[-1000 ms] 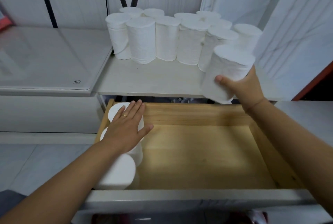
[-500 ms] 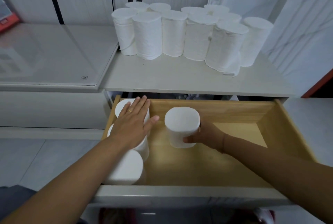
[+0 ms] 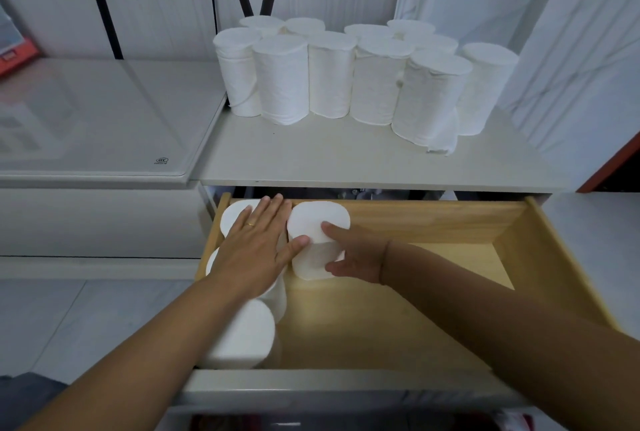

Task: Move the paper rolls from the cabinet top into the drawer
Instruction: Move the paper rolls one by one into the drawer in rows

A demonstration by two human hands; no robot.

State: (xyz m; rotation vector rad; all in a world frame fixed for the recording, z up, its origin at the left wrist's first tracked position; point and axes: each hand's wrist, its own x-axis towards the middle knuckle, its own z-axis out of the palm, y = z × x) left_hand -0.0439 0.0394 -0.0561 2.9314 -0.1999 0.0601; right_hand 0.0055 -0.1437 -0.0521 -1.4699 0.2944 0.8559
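White wall panels and a pale cabinet top (image 3: 346, 160) filled the background, with a wooden drawer (image 3: 433, 219) pulled open beneath it. At the drawer's far left corner, the right hand (image 3: 356, 254) held a paper roll (image 3: 317, 222) upright, its grip wrapped around the roll's side with the thumb near the top edge and the fingers lower down. The roll appeared to rest on the drawer floor or very near it, pressed toward the column just left of the grip. That column was three rolls (image 3: 242, 337) standing along the drawer's left wall; the left hand (image 3: 256, 250) lay flat and spread across the tops of the two farther ones, its thumb touching the held roll, gripping nothing. Most likely the flat palm steadied the soft rolls so they would not topple or shift while the newcomer was nudged in snugly beside them, starting a second column. Standing them on end packs them tightly and leaves the wide stretch of drawer to the right of the grip free. Beyond and above the grip, the cluster (image 3: 363, 77) waiting on the cabinet top numbered about twelve upright rolls in two close rows, one with a loose tail of paper (image 3: 443, 143) hanging at its base. So four rolls were in the drawer, and the bulk of the job remained.
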